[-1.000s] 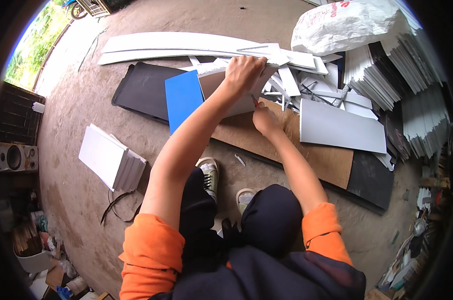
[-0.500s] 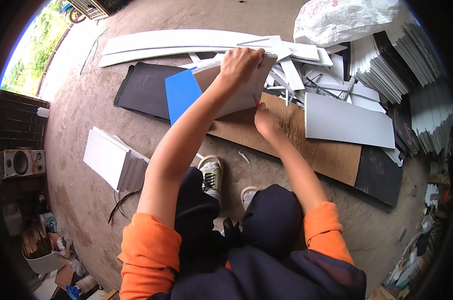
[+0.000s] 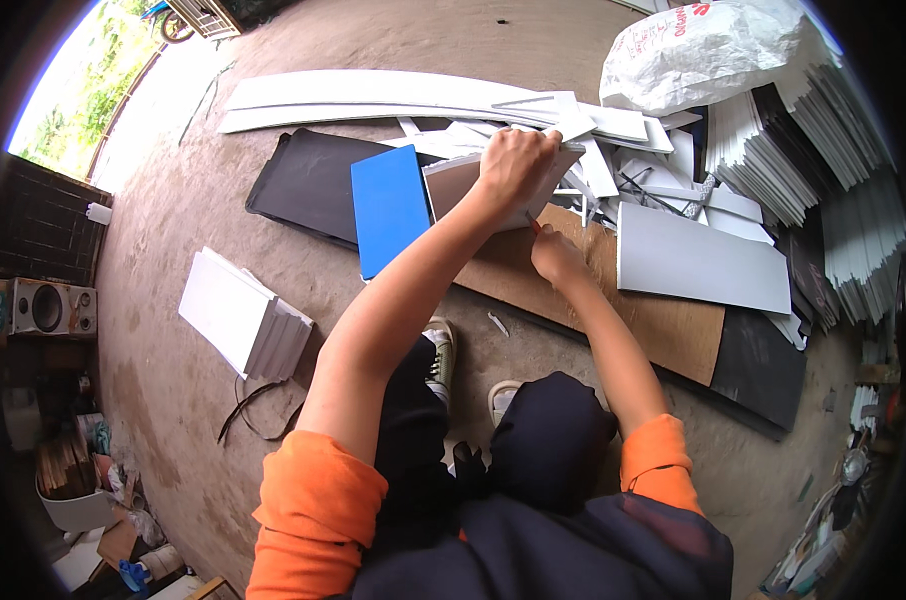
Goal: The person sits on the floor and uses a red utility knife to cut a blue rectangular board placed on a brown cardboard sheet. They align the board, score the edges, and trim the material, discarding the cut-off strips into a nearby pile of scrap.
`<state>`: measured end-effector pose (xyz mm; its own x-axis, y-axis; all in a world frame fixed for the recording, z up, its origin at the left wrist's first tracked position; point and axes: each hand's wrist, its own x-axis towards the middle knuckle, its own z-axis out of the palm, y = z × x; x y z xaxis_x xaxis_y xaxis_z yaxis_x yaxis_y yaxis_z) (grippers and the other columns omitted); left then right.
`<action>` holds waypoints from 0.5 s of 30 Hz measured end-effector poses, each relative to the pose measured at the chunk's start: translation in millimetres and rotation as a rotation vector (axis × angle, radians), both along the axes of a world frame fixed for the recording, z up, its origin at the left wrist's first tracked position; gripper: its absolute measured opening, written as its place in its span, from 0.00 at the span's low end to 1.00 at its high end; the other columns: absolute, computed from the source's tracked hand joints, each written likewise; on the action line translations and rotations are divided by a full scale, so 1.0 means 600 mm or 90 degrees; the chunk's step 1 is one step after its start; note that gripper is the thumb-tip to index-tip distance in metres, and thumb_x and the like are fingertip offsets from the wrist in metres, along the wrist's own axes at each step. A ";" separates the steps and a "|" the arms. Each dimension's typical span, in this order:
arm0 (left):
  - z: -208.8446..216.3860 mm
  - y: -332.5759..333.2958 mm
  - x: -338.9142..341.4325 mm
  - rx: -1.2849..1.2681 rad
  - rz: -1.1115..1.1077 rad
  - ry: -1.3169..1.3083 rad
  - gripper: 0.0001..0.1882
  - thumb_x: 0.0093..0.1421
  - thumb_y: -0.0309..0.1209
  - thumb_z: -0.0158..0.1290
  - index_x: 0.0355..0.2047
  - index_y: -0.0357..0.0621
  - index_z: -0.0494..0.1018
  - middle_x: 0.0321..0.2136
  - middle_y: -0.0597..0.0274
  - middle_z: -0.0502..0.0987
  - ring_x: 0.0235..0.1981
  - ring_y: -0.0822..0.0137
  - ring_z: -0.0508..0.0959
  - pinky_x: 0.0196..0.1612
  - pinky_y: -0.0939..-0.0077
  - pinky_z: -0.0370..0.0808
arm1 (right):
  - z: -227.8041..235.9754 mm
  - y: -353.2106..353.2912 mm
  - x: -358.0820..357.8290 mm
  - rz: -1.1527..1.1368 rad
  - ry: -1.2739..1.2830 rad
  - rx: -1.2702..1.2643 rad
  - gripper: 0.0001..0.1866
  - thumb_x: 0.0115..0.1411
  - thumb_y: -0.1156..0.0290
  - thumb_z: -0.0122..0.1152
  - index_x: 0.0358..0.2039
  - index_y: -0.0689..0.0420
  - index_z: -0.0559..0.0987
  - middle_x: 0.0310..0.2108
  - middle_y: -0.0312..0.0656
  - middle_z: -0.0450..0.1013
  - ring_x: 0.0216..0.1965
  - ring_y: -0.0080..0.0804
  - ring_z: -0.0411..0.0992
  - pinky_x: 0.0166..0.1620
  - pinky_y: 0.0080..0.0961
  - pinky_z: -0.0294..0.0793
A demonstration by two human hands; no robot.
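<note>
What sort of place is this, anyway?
Probably a small workshop, perhaps semi-open: stacks of white sheets stand at the right, white offcuts lie heaped beyond a brown board, and the floor looks like bare concrete.

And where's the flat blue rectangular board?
In the head view, the blue board is upper left of centre, overlapping the flat black sheet, to the left of the bare left hand.

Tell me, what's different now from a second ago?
Allowing for the view's shift, the left hand and the raised panel it grips have come slightly toward the person. The right hand, with its small red tool, has also drawn slightly that way. Nothing was let go or newly taken. The blue board, white stack and brown board stayed put.
</note>
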<state>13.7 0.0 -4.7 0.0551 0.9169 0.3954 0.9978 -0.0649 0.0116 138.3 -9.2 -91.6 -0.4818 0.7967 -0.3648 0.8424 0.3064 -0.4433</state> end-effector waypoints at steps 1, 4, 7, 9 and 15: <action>0.007 0.000 0.008 -0.022 -0.005 -0.005 0.06 0.53 0.31 0.49 0.28 0.43 0.69 0.16 0.60 0.73 0.20 0.62 0.77 0.24 0.70 0.71 | 0.003 0.004 0.001 -0.003 0.010 -0.017 0.15 0.57 0.73 0.32 0.38 0.68 0.66 0.34 0.60 0.70 0.27 0.48 0.74 0.34 0.39 0.73; 0.003 -0.008 -0.001 -0.009 -0.023 -0.034 0.07 0.49 0.31 0.50 0.28 0.42 0.70 0.20 0.55 0.75 0.22 0.59 0.77 0.25 0.68 0.73 | 0.035 0.009 -0.013 0.049 0.004 -0.067 0.16 0.58 0.71 0.31 0.38 0.68 0.67 0.35 0.62 0.69 0.30 0.50 0.73 0.36 0.39 0.72; 0.004 -0.004 -0.010 -0.021 -0.026 -0.051 0.09 0.47 0.33 0.53 0.28 0.42 0.70 0.20 0.54 0.75 0.22 0.57 0.77 0.24 0.67 0.73 | 0.010 0.013 -0.014 0.079 0.010 -0.044 0.17 0.59 0.70 0.29 0.39 0.68 0.66 0.37 0.62 0.69 0.34 0.51 0.72 0.37 0.40 0.72; 0.006 0.001 -0.012 -0.035 -0.018 -0.045 0.10 0.47 0.33 0.53 0.28 0.42 0.70 0.19 0.54 0.75 0.22 0.57 0.77 0.25 0.66 0.73 | -0.054 0.012 -0.014 0.032 0.033 0.004 0.16 0.58 0.72 0.32 0.40 0.67 0.66 0.36 0.61 0.69 0.36 0.52 0.72 0.38 0.40 0.71; 0.012 0.005 -0.022 -0.051 -0.001 -0.083 0.10 0.47 0.32 0.54 0.29 0.43 0.71 0.19 0.54 0.75 0.23 0.56 0.77 0.27 0.65 0.73 | -0.150 -0.023 0.004 0.029 -0.039 0.080 0.13 0.57 0.73 0.38 0.42 0.65 0.61 0.30 0.61 0.71 0.34 0.52 0.72 0.36 0.44 0.72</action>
<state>0.6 2.8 2.2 0.0093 0.9460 0.3241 0.9875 -0.0596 0.1457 140.6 -22.9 -181.5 -0.4983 0.8159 -0.2932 0.8507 0.3950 -0.3467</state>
